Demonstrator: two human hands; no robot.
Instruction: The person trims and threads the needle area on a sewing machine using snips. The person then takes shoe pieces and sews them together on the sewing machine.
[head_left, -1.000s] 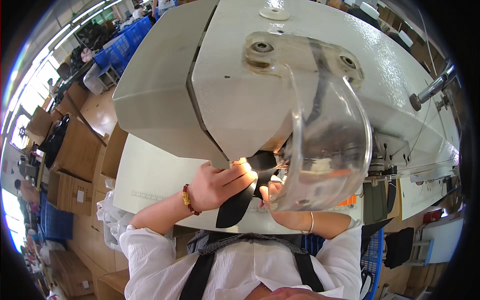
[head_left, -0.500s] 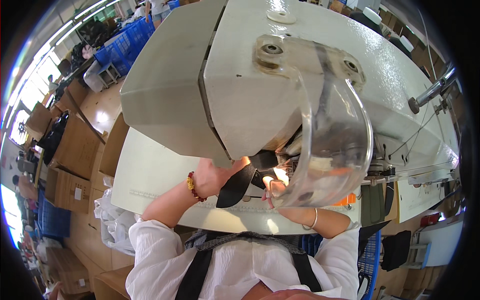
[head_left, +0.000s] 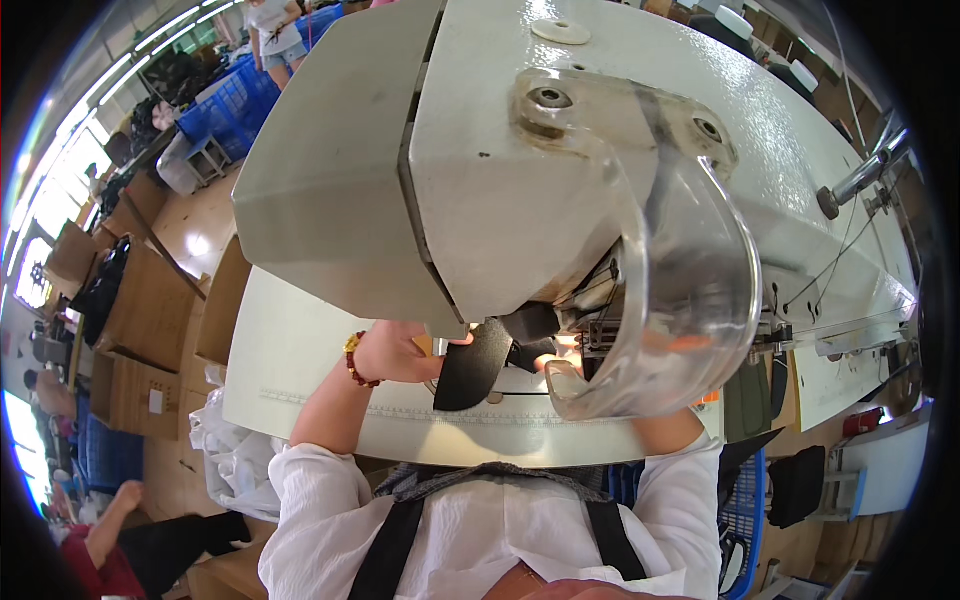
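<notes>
A curved black fabric piece [head_left: 470, 372] lies below the head of a large white sewing machine [head_left: 530, 190], by its lit needle area. My left hand [head_left: 398, 352] is at the piece's left edge, thumb and forefinger closed on that edge; the other fingers are partly hidden. Of my right hand, a lit fingertip [head_left: 545, 362] shows just right of the black piece. The rest of that hand sits behind the clear curved guard [head_left: 690, 300], so its grip is hidden. My right forearm [head_left: 668, 432] comes up from below the guard.
A printed ruler scale [head_left: 400, 412] runs along the white table's front edge. White plastic bags [head_left: 235, 440] are at the left, with cardboard boxes [head_left: 150, 300] beyond. A blue basket [head_left: 742, 520] stands at the lower right. Another person in red [head_left: 100, 560] is at the lower left.
My left hand has shifted left and slightly down, its fingers now at the piece's left edge. My right hand has moved further behind the guard. A person in red has come into view lower left.
</notes>
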